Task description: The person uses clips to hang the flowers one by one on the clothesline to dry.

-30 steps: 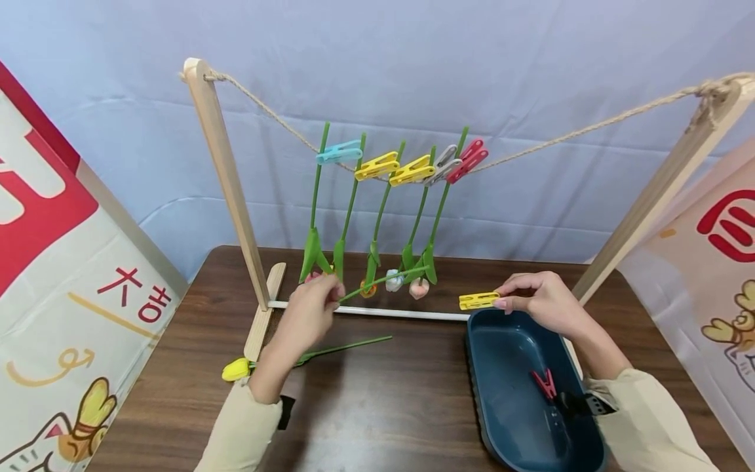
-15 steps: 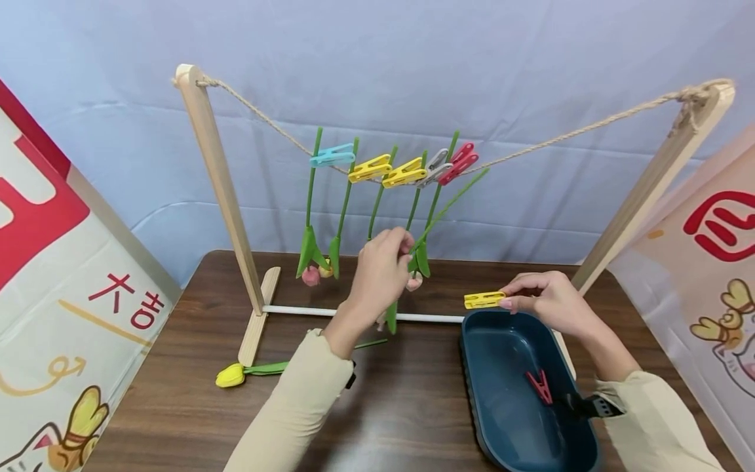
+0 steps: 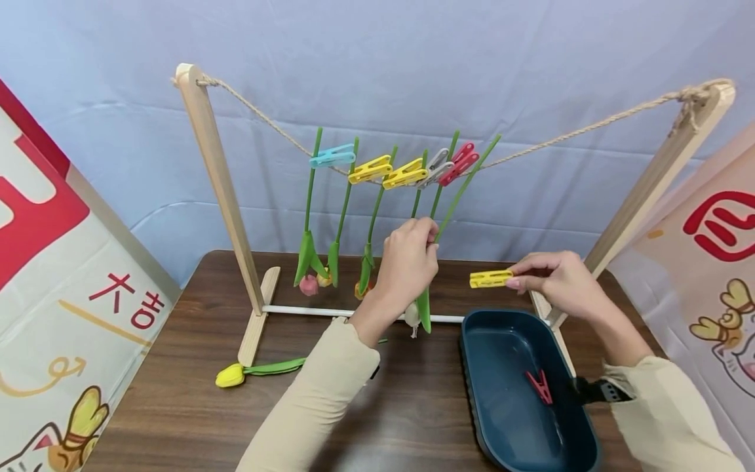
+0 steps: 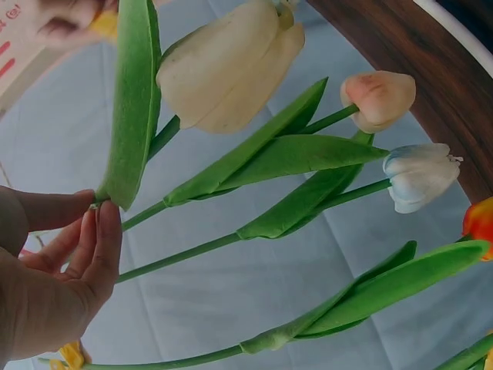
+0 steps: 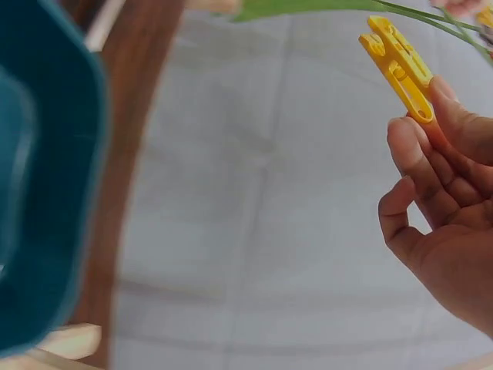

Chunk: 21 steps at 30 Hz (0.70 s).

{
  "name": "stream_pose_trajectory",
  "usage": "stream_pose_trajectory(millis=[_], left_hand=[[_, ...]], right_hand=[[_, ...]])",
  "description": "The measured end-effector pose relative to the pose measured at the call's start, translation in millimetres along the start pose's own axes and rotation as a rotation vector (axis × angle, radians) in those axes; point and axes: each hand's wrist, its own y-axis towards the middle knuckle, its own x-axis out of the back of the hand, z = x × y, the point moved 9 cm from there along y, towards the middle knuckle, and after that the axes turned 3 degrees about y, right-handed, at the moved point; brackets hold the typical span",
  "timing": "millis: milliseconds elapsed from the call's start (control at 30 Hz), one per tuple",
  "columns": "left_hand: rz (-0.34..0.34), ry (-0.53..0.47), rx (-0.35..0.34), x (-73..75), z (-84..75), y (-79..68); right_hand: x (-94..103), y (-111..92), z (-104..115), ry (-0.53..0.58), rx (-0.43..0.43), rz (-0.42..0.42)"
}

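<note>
My left hand [image 3: 409, 262] pinches the green stem of an artificial white tulip [image 4: 227, 69]. The bloom points down, and the stem's free end leans up across the rope [image 3: 649, 107], right of a red clothespin [image 3: 459, 164]. In my right hand [image 3: 560, 282], a yellow clothespin [image 3: 491, 279] is pinched between thumb and fingers, above the tub's far end. Several tulips hang upside down from the rope, among them a pink tulip [image 3: 309, 285] and an orange tulip [image 4: 479, 227]. A blue clothespin [image 3: 332, 156], yellow ones and a grey clothespin [image 3: 435, 169] grip their stems.
A dark blue tub [image 3: 513, 367] stands at the right with a red clothespin [image 3: 539, 387] inside. On the table's left lies a yellow tulip [image 3: 230, 375], partly behind my left sleeve. Wooden posts [image 3: 221, 190] and a white bar [image 3: 312, 311] frame the hanging flowers.
My left hand has carried the white tulip right and up from low at the left, swinging its stem up to the rope. My right hand has lifted slightly with the yellow clothespin.
</note>
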Motion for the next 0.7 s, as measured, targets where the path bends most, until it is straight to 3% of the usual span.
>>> stream_pose_trajectory(millis=[167,433,567,700], left_hand=[[-0.004,0.005,0.000,-0.4,-0.9,1.2],[0.001,0.016,0.004,-0.3,-3.0,0.4],[-0.008,0.017,0.001,0.0,-4.2,0.0],[-0.015,0.010,-0.002,0.3,-5.3,-0.4]], right_hand=[[37.1,19.1,35.9,-0.114,0.056,-0.145],[97.4,42.0,102.8,-0.192,0.073,-0.369],[108.9,51.8,125.5,-0.295,0.093,-0.405],[107.1,61.1,138.1,-0.411,0.103,-0.387]])
